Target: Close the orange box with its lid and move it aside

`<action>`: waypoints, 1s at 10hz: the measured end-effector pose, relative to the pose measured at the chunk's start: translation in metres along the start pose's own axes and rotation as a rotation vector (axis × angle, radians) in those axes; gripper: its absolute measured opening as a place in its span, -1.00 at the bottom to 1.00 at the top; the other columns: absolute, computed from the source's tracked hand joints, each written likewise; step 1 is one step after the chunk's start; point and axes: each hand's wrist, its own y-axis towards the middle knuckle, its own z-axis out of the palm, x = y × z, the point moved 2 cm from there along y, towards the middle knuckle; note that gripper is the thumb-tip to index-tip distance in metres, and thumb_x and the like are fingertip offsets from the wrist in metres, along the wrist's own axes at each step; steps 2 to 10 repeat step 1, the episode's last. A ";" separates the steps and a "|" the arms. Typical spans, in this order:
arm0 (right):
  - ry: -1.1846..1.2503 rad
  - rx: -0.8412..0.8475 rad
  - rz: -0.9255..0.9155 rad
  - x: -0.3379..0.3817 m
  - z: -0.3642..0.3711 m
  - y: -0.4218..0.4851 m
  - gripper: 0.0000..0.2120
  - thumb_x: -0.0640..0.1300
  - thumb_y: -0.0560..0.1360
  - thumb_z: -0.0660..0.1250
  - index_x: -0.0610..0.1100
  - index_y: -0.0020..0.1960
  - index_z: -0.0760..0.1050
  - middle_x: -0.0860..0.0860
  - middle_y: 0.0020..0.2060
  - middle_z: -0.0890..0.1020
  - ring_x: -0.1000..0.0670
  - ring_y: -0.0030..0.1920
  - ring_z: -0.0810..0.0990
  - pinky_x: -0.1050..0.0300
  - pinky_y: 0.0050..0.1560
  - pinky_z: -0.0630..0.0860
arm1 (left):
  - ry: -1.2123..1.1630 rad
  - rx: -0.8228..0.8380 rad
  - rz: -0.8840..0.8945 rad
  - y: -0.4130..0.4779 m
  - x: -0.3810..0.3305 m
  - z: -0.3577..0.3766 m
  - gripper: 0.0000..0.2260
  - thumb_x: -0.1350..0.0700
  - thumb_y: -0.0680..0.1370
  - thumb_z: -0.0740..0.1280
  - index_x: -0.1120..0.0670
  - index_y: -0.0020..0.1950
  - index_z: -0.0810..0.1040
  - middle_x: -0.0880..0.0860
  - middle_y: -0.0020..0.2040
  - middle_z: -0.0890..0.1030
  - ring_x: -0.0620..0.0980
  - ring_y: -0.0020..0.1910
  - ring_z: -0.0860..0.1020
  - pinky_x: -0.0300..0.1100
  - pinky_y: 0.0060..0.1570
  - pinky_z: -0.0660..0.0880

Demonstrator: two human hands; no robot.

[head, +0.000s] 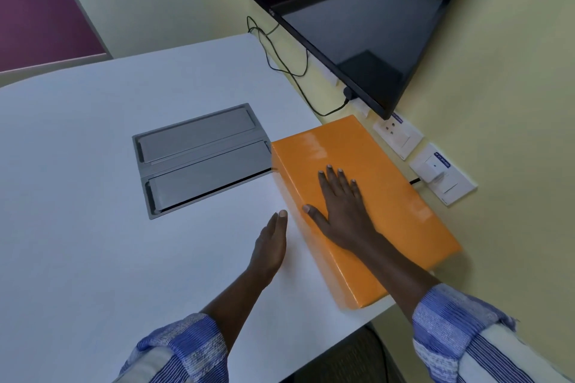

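Observation:
The orange box (385, 189) lies on the white table (93, 196) at its right edge, long and glossy, with its lid seated on top so the box is closed. My right hand (339, 205) rests flat on the lid, fingers spread, gripping nothing. Just left of the box's long side, my left hand (270, 245) stands on its edge on the table, fingers together and straight, a small gap from the box wall.
A grey metal cable hatch (199, 158) is set into the table, touching the box's far left corner. A black monitor (357, 15) hangs on the wall above, with cables (286, 62) trailing down. Wall sockets (441, 174) sit right of the box.

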 end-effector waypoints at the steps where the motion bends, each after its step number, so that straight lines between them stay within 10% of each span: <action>1: 0.012 0.003 -0.118 0.055 0.016 -0.006 -0.20 0.35 0.59 -0.03 -0.15 0.62 -0.03 -0.11 0.62 -0.03 -0.14 0.61 -0.11 -0.18 0.57 -0.12 | 0.294 -0.150 0.046 -0.004 0.034 -0.039 -0.26 -0.38 0.58 -0.06 0.03 0.64 0.16 0.12 0.63 0.22 0.12 0.61 0.18 0.13 0.54 0.15; 10: 0.012 0.003 -0.118 0.055 0.016 -0.006 -0.20 0.35 0.59 -0.03 -0.15 0.62 -0.03 -0.11 0.62 -0.03 -0.14 0.61 -0.11 -0.18 0.57 -0.12 | 0.294 -0.150 0.046 -0.004 0.034 -0.039 -0.26 -0.38 0.58 -0.06 0.03 0.64 0.16 0.12 0.63 0.22 0.12 0.61 0.18 0.13 0.54 0.15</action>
